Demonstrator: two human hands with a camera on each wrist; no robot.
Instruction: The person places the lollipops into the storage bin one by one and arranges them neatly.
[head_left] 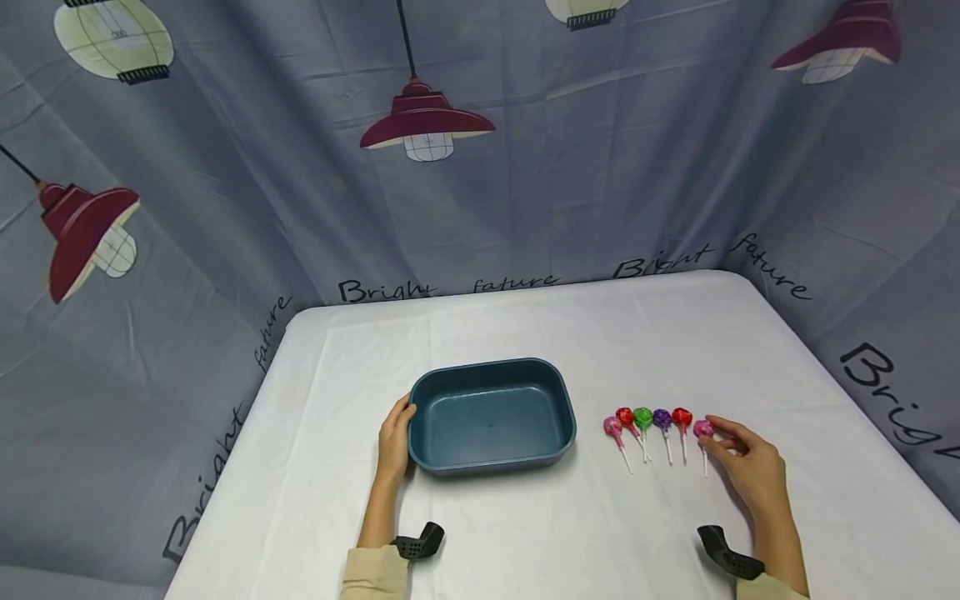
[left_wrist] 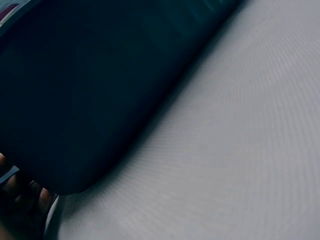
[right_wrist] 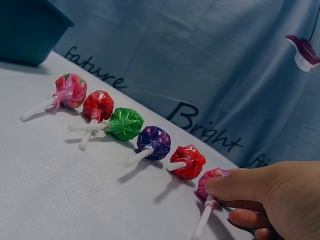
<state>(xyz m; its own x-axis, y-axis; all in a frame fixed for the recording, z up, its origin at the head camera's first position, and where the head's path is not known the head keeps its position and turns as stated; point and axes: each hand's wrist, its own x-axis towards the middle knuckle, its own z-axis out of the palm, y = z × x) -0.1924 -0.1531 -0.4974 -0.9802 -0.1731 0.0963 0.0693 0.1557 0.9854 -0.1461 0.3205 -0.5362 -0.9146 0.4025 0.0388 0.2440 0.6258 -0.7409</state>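
My left hand point(head_left: 394, 443) holds the left end of a dark teal plastic tub point(head_left: 491, 465), its fingertips at the rim. In the left wrist view the tub's dark side point(left_wrist: 100, 100) fills the upper left, and part of the fingers point(left_wrist: 42, 197) shows at its corner. On the right, my right hand point(head_left: 753, 471) pinches the head of a pink lollipop point(head_left: 703, 428) between thumb and finger, the white stick pointing down toward me. This lollipop stands at the right end of a row with a red one point(right_wrist: 188, 162), a purple one point(right_wrist: 154, 143), a green one point(right_wrist: 125, 124) and others.
Another red lollipop point(right_wrist: 98, 106) and a pink one point(right_wrist: 70, 91) lie at the row's left end, nearest the tub. A white cloth point(head_left: 525, 533) covers the table. Behind it hangs a grey-blue curtain point(head_left: 525, 200) printed with lamps and writing.
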